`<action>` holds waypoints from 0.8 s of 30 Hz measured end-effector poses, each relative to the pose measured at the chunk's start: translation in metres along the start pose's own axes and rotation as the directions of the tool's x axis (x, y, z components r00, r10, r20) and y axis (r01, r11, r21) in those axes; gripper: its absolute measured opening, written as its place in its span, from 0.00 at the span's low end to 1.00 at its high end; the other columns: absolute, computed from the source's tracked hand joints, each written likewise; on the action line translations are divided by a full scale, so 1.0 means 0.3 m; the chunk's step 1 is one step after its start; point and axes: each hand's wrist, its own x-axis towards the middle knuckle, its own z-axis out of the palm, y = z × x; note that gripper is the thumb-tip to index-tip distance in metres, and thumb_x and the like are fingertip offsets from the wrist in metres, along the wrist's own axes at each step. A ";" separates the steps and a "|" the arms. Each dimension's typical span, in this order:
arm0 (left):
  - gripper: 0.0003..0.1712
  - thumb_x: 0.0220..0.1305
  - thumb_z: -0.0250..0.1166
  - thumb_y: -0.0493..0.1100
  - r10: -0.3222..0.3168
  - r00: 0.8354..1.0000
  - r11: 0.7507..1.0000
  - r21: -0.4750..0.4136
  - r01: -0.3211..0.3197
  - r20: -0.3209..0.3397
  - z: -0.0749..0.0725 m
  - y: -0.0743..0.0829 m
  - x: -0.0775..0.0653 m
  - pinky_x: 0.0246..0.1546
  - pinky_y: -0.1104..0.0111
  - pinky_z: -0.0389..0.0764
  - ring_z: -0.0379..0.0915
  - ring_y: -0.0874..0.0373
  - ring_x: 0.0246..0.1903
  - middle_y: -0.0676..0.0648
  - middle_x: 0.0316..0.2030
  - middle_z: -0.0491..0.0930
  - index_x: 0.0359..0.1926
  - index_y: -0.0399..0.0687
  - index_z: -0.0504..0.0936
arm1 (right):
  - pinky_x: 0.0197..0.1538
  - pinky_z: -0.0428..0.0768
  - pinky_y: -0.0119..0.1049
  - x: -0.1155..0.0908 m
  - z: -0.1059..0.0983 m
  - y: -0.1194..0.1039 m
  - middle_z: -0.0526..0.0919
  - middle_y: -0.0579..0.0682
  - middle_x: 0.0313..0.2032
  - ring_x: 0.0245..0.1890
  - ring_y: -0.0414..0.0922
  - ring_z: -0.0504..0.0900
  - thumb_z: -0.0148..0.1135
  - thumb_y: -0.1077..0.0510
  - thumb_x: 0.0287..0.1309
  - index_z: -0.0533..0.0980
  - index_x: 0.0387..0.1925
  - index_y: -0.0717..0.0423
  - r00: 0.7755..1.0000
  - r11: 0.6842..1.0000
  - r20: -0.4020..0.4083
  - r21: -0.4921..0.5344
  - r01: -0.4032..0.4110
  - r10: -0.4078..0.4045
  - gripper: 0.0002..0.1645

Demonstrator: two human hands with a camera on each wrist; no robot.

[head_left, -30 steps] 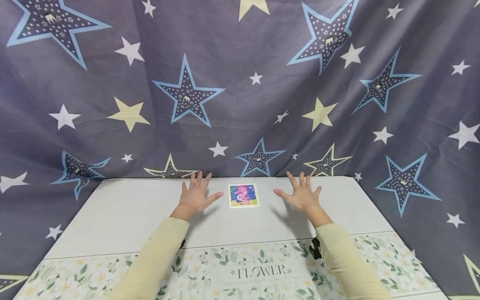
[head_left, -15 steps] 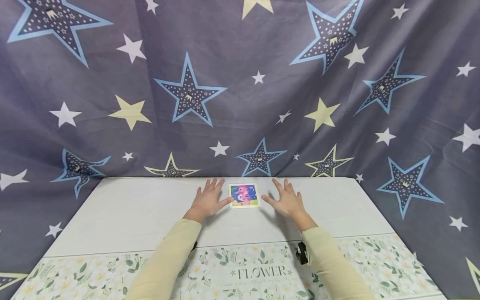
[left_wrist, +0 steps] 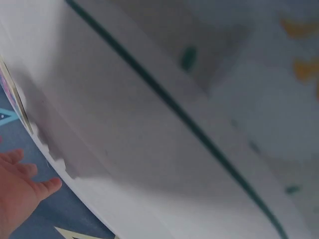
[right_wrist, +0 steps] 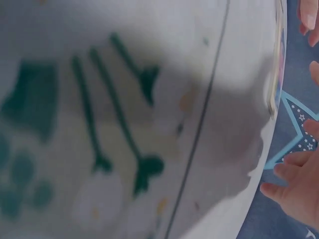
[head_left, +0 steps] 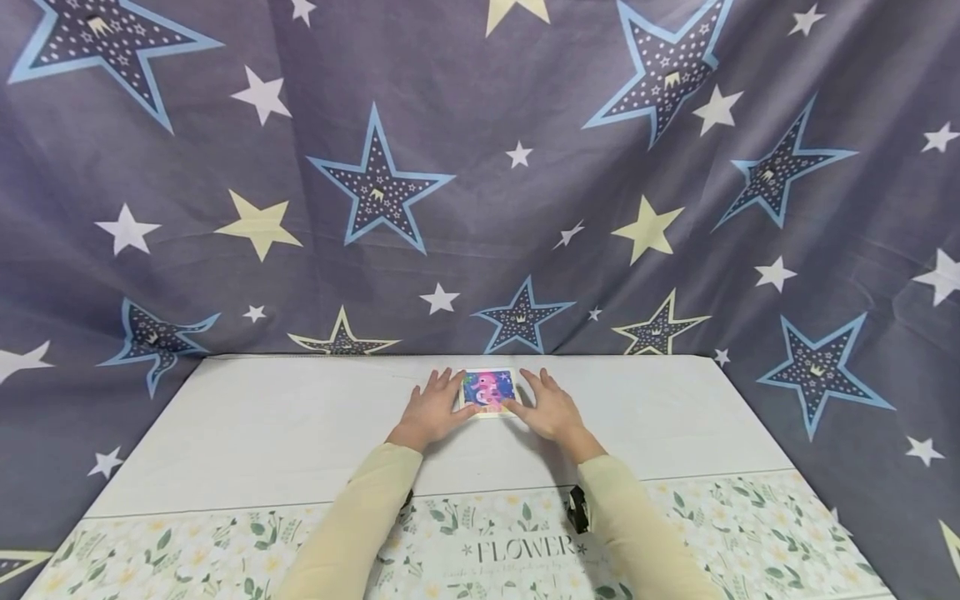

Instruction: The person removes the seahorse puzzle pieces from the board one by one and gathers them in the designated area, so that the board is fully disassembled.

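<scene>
A small square picture board (head_left: 489, 390) with a pink seahorse on blue and a pale border lies flat on the white tabletop. My left hand (head_left: 433, 410) is at its left side, fingers spread, its thumb over the lower left corner in the head view. From the other side my right hand (head_left: 553, 412) reaches in, fingers extended, the thumb overlapping the lower right of the picture. Only the edge of the board (left_wrist: 15, 97) shows in the left wrist view, with the left hand (left_wrist: 20, 191) nearby. The right wrist view shows the right hand (right_wrist: 299, 186) with loosely bent fingers.
The white table (head_left: 277, 433) carries a flowered strip (head_left: 187, 542) with the word FLOWER along its near side. A dark grey cloth with stars (head_left: 480, 225) hangs right behind the table and down both sides.
Both hands have moved inward from either side, from well apart to the edges of the picture board. The board has stayed in place.
</scene>
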 end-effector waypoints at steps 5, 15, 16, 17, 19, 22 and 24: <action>0.42 0.64 0.50 0.67 -0.010 1.000 1.000 0.015 0.009 0.013 0.010 0.011 0.010 0.65 0.40 0.50 0.43 0.40 0.71 0.40 0.71 0.52 0.72 0.53 0.53 | 0.65 0.61 0.56 0.011 0.022 -0.007 0.55 0.63 0.69 0.68 0.61 0.59 0.52 0.30 0.56 0.58 0.69 0.46 1.000 1.000 0.013 0.006 -0.001 0.001 0.45; 0.41 0.65 0.49 0.66 -0.030 0.999 0.998 0.049 0.028 0.043 0.020 0.013 0.023 0.65 0.39 0.50 0.43 0.40 0.71 0.40 0.71 0.52 0.72 0.52 0.54 | 0.65 0.61 0.56 0.021 0.052 -0.017 0.57 0.63 0.69 0.67 0.61 0.60 0.53 0.31 0.56 0.59 0.69 0.48 0.999 1.000 0.032 0.023 -0.004 0.003 0.44; 0.40 0.65 0.49 0.66 -0.031 0.999 0.998 0.051 0.028 0.042 0.021 0.011 0.024 0.65 0.39 0.50 0.43 0.40 0.71 0.40 0.71 0.52 0.71 0.52 0.54 | 0.65 0.61 0.56 0.022 0.055 -0.019 0.57 0.63 0.69 0.67 0.61 0.60 0.53 0.32 0.57 0.60 0.68 0.48 1.000 1.000 0.030 0.023 -0.002 0.002 0.44; 0.40 0.65 0.49 0.66 -0.031 0.999 0.998 0.055 0.029 0.041 0.022 0.010 0.024 0.65 0.39 0.50 0.44 0.40 0.71 0.40 0.71 0.53 0.71 0.52 0.55 | 0.65 0.61 0.56 0.023 0.057 -0.020 0.57 0.63 0.68 0.67 0.62 0.60 0.53 0.32 0.57 0.60 0.68 0.48 1.000 1.000 0.031 0.019 0.000 -0.001 0.44; 0.40 0.65 0.49 0.65 -0.033 0.999 0.998 0.058 0.030 0.042 0.024 0.007 0.024 0.64 0.39 0.50 0.44 0.40 0.71 0.41 0.71 0.53 0.71 0.52 0.55 | 0.66 0.60 0.56 0.025 0.062 -0.024 0.58 0.64 0.68 0.66 0.62 0.60 0.53 0.32 0.57 0.59 0.68 0.50 0.999 1.000 0.034 0.016 0.007 -0.007 0.44; 0.39 0.65 0.49 0.65 -0.031 0.999 0.998 0.058 0.029 0.041 0.023 0.003 0.023 0.64 0.38 0.50 0.44 0.40 0.71 0.42 0.71 0.53 0.71 0.52 0.56 | 0.67 0.57 0.56 0.029 0.067 -0.031 0.58 0.64 0.68 0.67 0.62 0.60 0.53 0.32 0.57 0.59 0.68 0.51 0.999 1.000 0.044 0.005 0.015 -0.015 0.45; 0.39 0.66 0.49 0.65 -0.028 0.999 0.998 0.055 0.026 0.041 0.022 0.002 0.021 0.64 0.38 0.50 0.44 0.40 0.71 0.42 0.71 0.53 0.71 0.51 0.56 | 0.68 0.55 0.55 0.032 0.070 -0.035 0.58 0.64 0.68 0.68 0.61 0.59 0.52 0.32 0.57 0.59 0.68 0.52 0.999 1.000 0.049 -0.003 0.017 -0.017 0.45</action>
